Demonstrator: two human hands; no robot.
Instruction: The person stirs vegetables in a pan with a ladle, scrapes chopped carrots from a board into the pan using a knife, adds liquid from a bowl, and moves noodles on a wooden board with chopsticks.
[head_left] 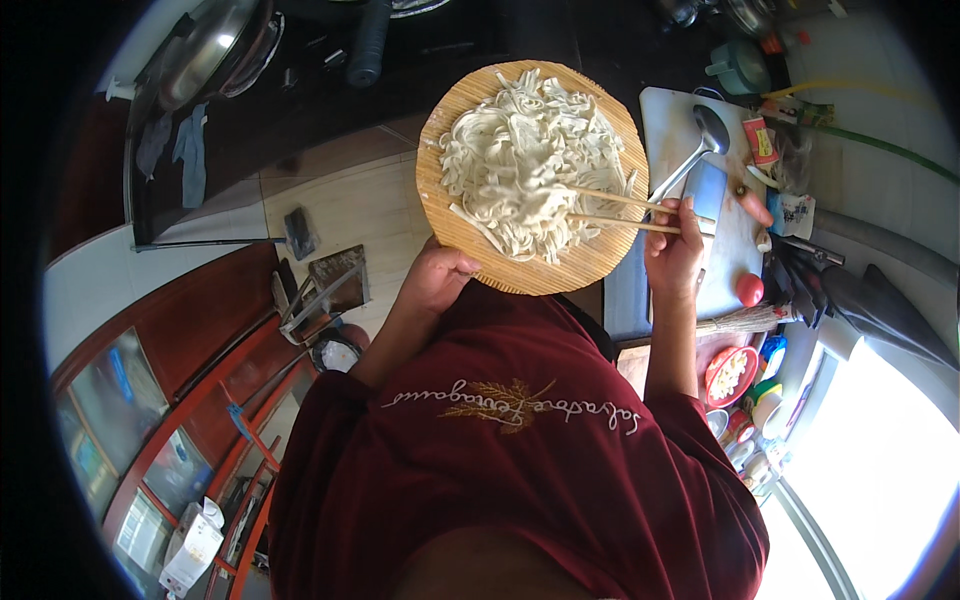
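A round, ribbed, straw-coloured tray (440, 110) heaped with pale flat noodles (535, 150) is held up in front of me. My left hand (443, 277) grips its lower left rim, thumb on top and the other fingers hidden underneath. In my right hand (676, 250) is a pair of wooden chopsticks (610, 197), fingers closed round their thick ends. The chopsticks' tips reach into the right side of the noodle heap, where some strands look raised and slightly blurred.
Right of the tray lies a white cutting board (665, 110) with a ladle (710, 130), a cleaver (705, 185), and a carrot (753, 206). A tomato (748, 290) sits near its corner. Below stands a red bowl (731, 375). A dark counter (330, 120) spans the back, with a pan (210, 55) at far left.
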